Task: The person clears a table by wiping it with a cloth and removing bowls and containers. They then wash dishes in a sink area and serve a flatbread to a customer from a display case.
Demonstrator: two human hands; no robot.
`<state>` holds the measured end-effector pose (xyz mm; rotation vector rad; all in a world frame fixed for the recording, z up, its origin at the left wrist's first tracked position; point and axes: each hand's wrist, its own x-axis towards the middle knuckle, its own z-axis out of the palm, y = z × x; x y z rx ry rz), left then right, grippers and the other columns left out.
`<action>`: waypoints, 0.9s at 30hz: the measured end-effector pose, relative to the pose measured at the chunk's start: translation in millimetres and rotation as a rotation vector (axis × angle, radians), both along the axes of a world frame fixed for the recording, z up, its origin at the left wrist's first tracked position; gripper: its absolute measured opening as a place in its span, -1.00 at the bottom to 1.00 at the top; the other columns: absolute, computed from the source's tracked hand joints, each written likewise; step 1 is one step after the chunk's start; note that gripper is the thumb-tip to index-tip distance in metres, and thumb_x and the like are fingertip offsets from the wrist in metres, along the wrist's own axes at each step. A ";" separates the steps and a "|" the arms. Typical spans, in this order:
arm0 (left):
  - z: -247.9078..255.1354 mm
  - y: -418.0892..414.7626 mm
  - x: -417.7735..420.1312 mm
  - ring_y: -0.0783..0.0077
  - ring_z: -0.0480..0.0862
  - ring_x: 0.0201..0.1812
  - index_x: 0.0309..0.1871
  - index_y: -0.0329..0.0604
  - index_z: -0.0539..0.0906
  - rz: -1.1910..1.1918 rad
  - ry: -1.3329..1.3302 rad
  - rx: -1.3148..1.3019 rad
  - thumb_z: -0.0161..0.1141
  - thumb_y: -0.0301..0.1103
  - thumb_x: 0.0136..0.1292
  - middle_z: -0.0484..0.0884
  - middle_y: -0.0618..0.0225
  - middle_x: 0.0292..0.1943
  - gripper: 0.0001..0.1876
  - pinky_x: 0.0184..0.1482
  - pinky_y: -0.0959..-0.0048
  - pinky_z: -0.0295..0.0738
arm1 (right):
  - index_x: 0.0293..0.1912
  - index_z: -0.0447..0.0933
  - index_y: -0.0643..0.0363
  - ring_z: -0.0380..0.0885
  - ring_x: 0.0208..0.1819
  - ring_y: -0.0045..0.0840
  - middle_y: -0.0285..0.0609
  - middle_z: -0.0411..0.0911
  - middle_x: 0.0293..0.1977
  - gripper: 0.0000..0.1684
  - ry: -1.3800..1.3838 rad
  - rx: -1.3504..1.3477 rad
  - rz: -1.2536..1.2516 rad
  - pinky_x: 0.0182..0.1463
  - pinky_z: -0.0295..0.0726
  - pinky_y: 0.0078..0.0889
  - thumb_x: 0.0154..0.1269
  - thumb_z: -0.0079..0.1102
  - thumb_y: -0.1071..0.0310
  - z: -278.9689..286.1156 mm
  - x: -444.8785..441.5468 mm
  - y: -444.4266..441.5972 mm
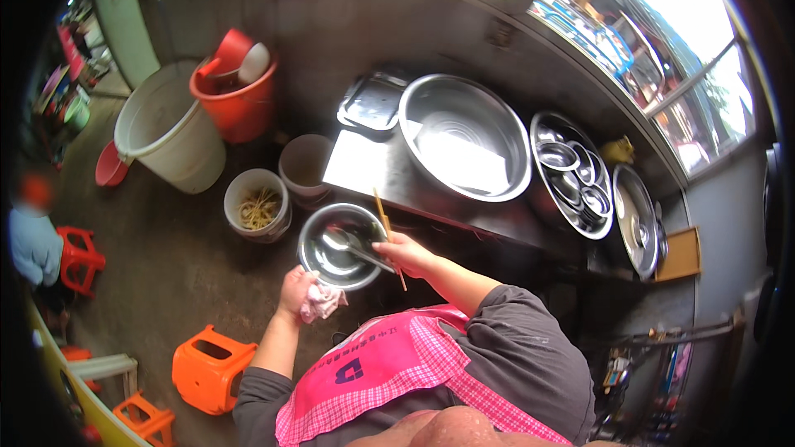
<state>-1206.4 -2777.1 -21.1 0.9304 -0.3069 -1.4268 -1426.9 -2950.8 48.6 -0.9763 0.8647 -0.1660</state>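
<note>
A steel bowl point(325, 264) is held out before me, its open top facing up. My left hand point(297, 290) grips a crumpled pinkish-white cloth point(324, 303) against the bowl's near left rim. On the opposite rim is my right hand point(407, 256), with wooden chopsticks point(385, 221) upright in its grasp. A steel spoon point(366, 256) also runs from that hand, its rounded end over the bowl's inside. Whether the right fingers pinch the rim too, I cannot tell.
A steel table point(357, 161) carries a large basin point(459, 121), a tray point(372, 99) and a basin of small bowls point(571, 198). Left stand a bucket of used sticks point(258, 223), a white tub point(168, 143) and orange stools point(208, 379). Another person point(34, 242) is far left.
</note>
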 end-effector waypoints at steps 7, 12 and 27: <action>50.5 -38.6 -119.0 0.54 0.63 -0.40 -0.26 -0.26 0.58 -0.454 -0.234 -0.114 0.01 -0.23 0.46 0.65 0.27 -0.40 -0.72 -0.26 0.51 0.56 | -0.23 0.46 0.17 0.42 -0.69 -0.62 -0.30 0.50 -0.54 -0.92 0.234 -0.056 -0.312 -0.66 0.39 -0.58 0.26 0.10 0.42 26.2 -165.0 8.0; 37.1 -68.9 -193.3 0.41 0.63 -0.42 -0.34 -0.26 0.56 -0.406 -0.138 -0.019 -0.09 -0.16 0.50 0.62 0.21 -0.45 -0.62 -0.27 0.45 0.58 | -0.22 0.46 0.18 0.46 -0.64 -0.55 -0.28 0.52 -0.52 -0.91 -0.029 -0.060 -0.896 -0.64 0.42 -0.53 0.23 0.07 0.47 32.2 -355.5 -33.6; 35.5 -120.8 -394.5 0.33 0.67 -0.45 -0.35 -0.23 0.57 -0.320 0.060 0.304 -0.09 -0.03 0.48 0.64 0.21 -0.46 -0.55 -0.39 0.38 0.61 | 0.03 0.40 0.19 0.25 -0.63 -0.73 -0.01 0.60 -0.12 -0.62 -0.415 -0.427 -1.523 -0.55 0.24 -0.66 0.51 -0.13 0.09 86.6 -740.8 -172.2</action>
